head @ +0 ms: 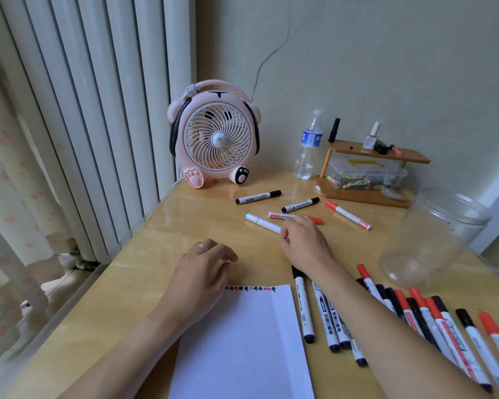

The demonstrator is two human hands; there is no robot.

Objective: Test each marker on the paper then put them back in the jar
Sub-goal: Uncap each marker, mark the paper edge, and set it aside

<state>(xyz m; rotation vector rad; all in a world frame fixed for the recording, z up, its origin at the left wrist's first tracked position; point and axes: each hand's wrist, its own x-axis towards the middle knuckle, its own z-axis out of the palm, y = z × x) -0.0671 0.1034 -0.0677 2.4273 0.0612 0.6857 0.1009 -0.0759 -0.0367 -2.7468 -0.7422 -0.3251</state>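
A white sheet of paper point(242, 341) lies at the table's near edge, with a row of red and black test marks along its top. My left hand point(199, 272) rests with loosely curled fingers at the paper's top left corner. My right hand point(303, 243) reaches forward and pinches the near end of a blue-capped white marker point(261, 221) lying on the table. A red-capped marker point(294, 217) lies just behind the fingers. Two black markers point(258, 197) point(300, 205) and another red marker point(347, 215) lie farther back. The clear plastic jar point(432, 240) stands at right, holding nothing.
Several red and black markers point(415, 312) lie in a row right of the paper, partly under my right forearm. A pink fan point(213, 136), a water bottle point(308, 148) and a small wooden shelf point(369, 171) with a plastic box stand at the back. A radiator runs along the left.
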